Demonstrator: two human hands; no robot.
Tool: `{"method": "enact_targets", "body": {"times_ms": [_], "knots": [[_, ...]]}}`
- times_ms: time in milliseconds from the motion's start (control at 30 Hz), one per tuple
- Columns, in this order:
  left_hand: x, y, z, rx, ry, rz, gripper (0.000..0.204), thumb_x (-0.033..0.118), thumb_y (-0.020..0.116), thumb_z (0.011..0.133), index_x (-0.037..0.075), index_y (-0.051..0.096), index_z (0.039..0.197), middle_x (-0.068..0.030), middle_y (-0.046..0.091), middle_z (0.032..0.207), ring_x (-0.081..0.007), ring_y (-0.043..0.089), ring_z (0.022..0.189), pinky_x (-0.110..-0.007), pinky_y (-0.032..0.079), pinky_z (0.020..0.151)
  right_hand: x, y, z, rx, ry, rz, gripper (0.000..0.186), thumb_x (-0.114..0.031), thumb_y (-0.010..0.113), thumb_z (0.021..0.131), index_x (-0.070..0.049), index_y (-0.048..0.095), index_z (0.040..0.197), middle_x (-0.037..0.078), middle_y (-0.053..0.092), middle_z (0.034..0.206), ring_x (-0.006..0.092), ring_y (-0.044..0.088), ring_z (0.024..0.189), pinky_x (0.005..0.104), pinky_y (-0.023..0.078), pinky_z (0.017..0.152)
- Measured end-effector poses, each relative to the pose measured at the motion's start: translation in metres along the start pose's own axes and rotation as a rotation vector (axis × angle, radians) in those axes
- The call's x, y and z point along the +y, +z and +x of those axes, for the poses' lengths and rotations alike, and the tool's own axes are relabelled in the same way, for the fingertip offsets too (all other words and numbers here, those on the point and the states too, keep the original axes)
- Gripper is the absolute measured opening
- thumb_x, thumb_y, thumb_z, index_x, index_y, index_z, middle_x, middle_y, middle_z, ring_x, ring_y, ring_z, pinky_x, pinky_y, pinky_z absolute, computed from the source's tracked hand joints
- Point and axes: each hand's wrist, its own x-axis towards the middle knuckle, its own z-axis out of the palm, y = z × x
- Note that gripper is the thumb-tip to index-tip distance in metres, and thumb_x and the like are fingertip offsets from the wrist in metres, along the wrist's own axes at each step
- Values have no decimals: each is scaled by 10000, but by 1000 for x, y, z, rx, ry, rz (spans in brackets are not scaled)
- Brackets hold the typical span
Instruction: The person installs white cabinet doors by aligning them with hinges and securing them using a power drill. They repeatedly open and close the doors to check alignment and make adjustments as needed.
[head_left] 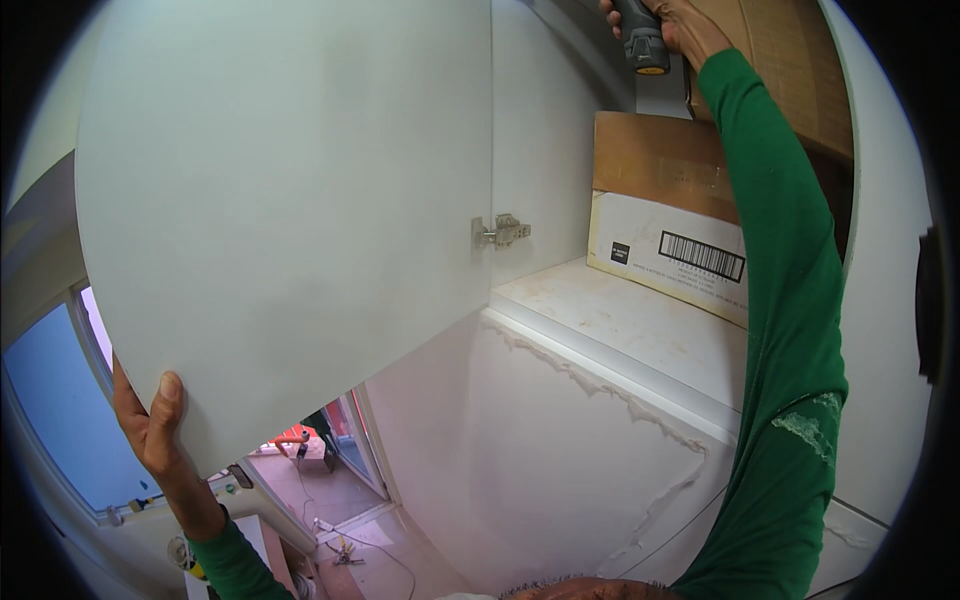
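Note:
At the lower left, my left hand [160,425] grips the edge of a large white cabinet door [300,200], its thumb lying on the face turned toward me. The door hangs open. A metal hinge [502,233] joins it to the cabinet's side wall [550,150]. High up at the top edge, my right hand [688,28] is closed around the grip of a dark grey cordless drill [643,45] with a yellow mark on its base. The drill's working end is cut off by the picture's edge. My right arm reaches up in front of the cabinet opening.
Inside the cabinet, a brown and white cardboard box [665,235] rests on the white shelf [600,310], with another carton [790,70] above it. Rough filler edges mark the wall panel [590,430] below. At lower left are a window [70,400] and a cable [400,560] on the floor.

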Motion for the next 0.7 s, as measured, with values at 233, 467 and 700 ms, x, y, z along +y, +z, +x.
{"method": "enact_targets", "body": {"times_ms": [233, 467, 700], "knots": [[-2, -4, 3, -18, -2, 7, 775, 243, 717, 962, -111, 470, 1607, -166, 708, 1228, -151, 654, 1004, -259, 477, 941, -1, 3, -3, 10, 25, 31, 382, -412, 803, 1037, -158, 677, 782, 42, 727, 693, 165, 681, 513, 368, 609, 499], [-4, 2, 2, 16, 46, -44, 763, 228, 713, 960, -117, 475, 1597, -162, 708, 1222, -146, 650, 988, -253, 474, 931, -2, 7, -9, 44, 18, -4, 390, -417, 785, 1051, -155, 679, 783, 45, 728, 695, 157, 679, 513, 365, 602, 496], [-1, -6, 3, -52, -33, -17, 748, 256, 716, 987, -79, 480, 1613, -190, 701, 1305, -216, 684, 1129, -329, 499, 1045, -3, 6, -9, 51, 26, -6, 400, -428, 786, 1048, -155, 677, 778, 44, 730, 702, 156, 677, 522, 364, 597, 493]]}}
